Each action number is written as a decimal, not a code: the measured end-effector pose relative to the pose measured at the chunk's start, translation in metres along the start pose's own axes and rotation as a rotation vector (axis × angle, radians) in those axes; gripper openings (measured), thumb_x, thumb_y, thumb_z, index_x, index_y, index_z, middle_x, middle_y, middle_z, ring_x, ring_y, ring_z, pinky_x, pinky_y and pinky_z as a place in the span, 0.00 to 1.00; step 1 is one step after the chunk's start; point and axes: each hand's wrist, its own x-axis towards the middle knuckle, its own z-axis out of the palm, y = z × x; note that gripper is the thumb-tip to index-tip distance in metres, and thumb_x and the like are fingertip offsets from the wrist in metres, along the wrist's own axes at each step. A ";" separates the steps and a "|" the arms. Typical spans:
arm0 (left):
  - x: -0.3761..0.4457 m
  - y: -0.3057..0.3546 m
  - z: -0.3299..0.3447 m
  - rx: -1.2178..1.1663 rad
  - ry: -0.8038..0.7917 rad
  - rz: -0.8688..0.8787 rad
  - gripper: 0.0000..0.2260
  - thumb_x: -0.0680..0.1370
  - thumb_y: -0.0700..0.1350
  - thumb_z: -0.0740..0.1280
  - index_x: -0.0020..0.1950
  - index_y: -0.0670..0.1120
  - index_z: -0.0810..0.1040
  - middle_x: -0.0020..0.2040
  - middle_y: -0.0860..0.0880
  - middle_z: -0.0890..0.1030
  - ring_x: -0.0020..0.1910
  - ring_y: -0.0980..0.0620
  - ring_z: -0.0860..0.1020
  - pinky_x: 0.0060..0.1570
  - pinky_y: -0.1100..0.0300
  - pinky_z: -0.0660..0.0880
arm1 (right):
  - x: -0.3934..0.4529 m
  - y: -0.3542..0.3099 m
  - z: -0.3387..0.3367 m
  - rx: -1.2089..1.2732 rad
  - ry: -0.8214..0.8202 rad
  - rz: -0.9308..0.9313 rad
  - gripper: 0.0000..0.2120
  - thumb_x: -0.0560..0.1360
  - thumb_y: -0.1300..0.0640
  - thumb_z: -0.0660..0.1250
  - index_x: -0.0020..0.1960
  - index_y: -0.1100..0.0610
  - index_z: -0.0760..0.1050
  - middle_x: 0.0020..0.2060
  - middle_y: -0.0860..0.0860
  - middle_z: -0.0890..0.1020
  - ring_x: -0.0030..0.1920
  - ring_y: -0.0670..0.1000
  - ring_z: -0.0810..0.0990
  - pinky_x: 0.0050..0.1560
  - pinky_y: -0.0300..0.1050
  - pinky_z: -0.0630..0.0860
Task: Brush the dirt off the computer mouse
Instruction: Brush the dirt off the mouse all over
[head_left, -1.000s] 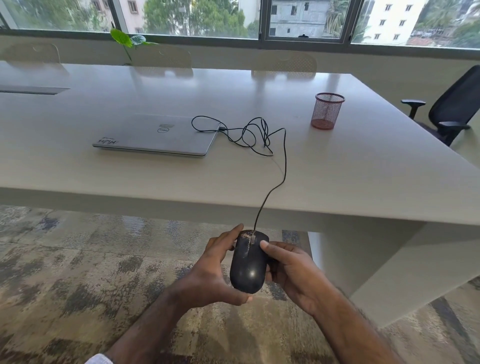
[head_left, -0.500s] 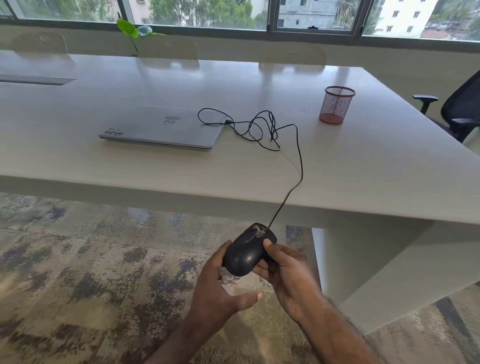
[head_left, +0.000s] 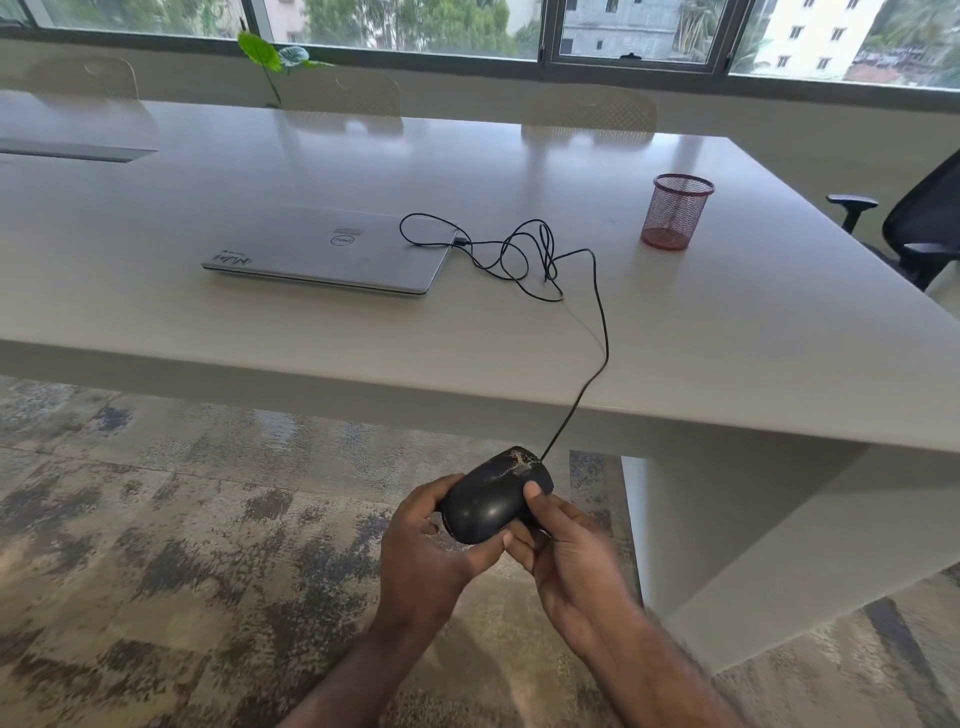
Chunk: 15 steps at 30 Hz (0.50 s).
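Mouse (head_left: 491, 499) now between both hands

Large pale table (head_left: 727, 332) under daylight from wide windows (head_left: 415, 26); beige chairs (head_left: 589, 111) along far side, black office chair (head_left: 919, 228) at right, mottled grey-brown carpet (head_left: 156, 519) below.
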 end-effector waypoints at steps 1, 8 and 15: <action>0.001 0.000 -0.001 -0.004 -0.011 0.002 0.27 0.61 0.40 0.84 0.53 0.61 0.79 0.51 0.68 0.81 0.49 0.67 0.79 0.43 0.75 0.72 | 0.000 0.000 -0.001 -0.006 -0.004 -0.003 0.09 0.72 0.61 0.71 0.49 0.65 0.79 0.38 0.58 0.87 0.34 0.52 0.86 0.32 0.40 0.82; 0.006 0.003 -0.003 -0.032 -0.040 0.022 0.26 0.56 0.55 0.78 0.53 0.63 0.80 0.49 0.60 0.82 0.50 0.64 0.79 0.43 0.74 0.73 | 0.001 -0.001 -0.006 -0.096 -0.020 -0.023 0.10 0.71 0.59 0.73 0.48 0.65 0.81 0.41 0.62 0.84 0.38 0.55 0.84 0.36 0.43 0.84; 0.011 -0.002 -0.007 -0.050 -0.029 0.037 0.29 0.56 0.55 0.79 0.57 0.56 0.82 0.52 0.56 0.82 0.50 0.60 0.80 0.43 0.73 0.74 | -0.002 -0.011 -0.018 -0.236 -0.001 -0.104 0.14 0.69 0.65 0.75 0.53 0.65 0.80 0.43 0.62 0.85 0.42 0.55 0.86 0.41 0.42 0.84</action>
